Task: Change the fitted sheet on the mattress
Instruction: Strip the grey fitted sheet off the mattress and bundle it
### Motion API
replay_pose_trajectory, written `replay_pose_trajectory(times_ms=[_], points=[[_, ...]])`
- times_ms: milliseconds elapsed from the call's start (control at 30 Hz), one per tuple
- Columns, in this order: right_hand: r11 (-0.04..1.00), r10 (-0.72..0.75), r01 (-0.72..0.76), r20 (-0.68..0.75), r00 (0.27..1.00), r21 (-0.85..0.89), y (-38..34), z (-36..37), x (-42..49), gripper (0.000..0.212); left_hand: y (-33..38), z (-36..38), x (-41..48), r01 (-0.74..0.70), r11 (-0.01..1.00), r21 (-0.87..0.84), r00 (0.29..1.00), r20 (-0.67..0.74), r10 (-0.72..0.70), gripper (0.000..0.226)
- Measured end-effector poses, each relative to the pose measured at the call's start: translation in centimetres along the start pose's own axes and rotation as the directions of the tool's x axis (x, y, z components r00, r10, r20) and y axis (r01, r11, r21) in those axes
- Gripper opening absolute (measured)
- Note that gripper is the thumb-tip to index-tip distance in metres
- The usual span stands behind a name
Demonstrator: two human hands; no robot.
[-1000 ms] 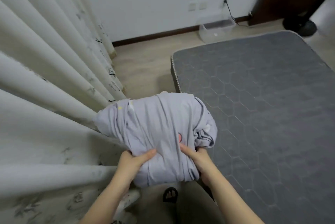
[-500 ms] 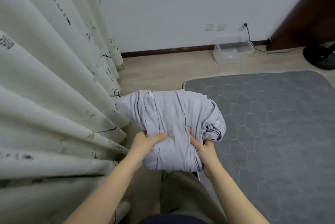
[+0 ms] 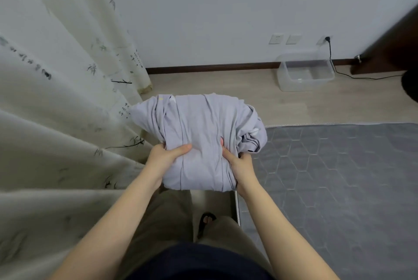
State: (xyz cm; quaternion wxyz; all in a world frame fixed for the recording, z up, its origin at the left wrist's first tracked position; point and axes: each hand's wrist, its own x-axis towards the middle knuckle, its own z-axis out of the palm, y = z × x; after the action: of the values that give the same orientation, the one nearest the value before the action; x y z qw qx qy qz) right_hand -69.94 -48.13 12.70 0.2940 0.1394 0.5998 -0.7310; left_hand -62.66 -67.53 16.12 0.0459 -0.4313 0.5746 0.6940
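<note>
A bundled pale lilac fitted sheet (image 3: 199, 134) hangs in the air in front of me, over the floor beside the mattress corner. My left hand (image 3: 166, 155) grips its near left side with the thumb on top. My right hand (image 3: 237, 162) grips its near right side, thumb pressed into the cloth. The bare grey mattress (image 3: 339, 184), quilted in hexagons, lies low on the right with nothing on it.
A cream curtain (image 3: 67, 110) with ink prints fills the left. A clear plastic box (image 3: 305, 73) sits on the wooden floor by the white wall, under sockets with a black cable. A dark door stands at the far right. My legs and one sandal show below.
The view has swung up and left toward the wall. Both hands keep their grip, and the bundle now sits off the mattress's near left corner, beside the curtain.
</note>
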Motion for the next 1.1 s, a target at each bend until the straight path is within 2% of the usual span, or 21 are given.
replay_pose_trajectory(times_ms=[67,167,433,533,800,967,1100], points=[[1.000,0.012,-0.012,-0.028,1.000,-0.011,-1.2,1.7,3.7,0.046,2.5,-0.1,4.1,0.029,1.000,-0.008,1.000,0.012,-0.029,0.076],[1.000,0.001,-0.003,-0.077,0.997,-0.019,-3.7,4.3,9.1,0.031,7.0,0.1,10.3,0.033,0.999,0.013,0.998,0.059,-0.034,0.072],[0.998,-0.033,0.045,-0.252,0.967,0.042,-13.0,8.8,20.4,0.021,20.5,2.5,24.3,0.006,0.982,0.188,0.970,0.238,-0.051,0.043],[0.995,-0.034,0.062,-0.305,0.952,0.082,-15.5,8.8,23.3,0.023,24.2,5.1,28.0,-0.026,0.972,0.234,0.951,0.304,-0.048,0.044],[0.988,0.032,0.052,-0.532,0.846,0.144,-20.4,1.5,31.4,0.029,29.1,18.4,36.0,-0.030,0.927,0.373,0.871,0.465,-0.159,0.054],[0.977,0.045,0.086,-0.588,0.808,0.194,-25.0,-4.0,38.1,0.038,32.6,28.8,41.8,-0.056,0.884,0.465,0.839,0.501,-0.210,0.075],[0.968,0.086,0.081,-0.622,0.779,0.236,-29.0,-8.6,42.6,0.037,35.2,37.6,45.7,-0.065,0.844,0.532,0.836,0.491,-0.244,0.070]])
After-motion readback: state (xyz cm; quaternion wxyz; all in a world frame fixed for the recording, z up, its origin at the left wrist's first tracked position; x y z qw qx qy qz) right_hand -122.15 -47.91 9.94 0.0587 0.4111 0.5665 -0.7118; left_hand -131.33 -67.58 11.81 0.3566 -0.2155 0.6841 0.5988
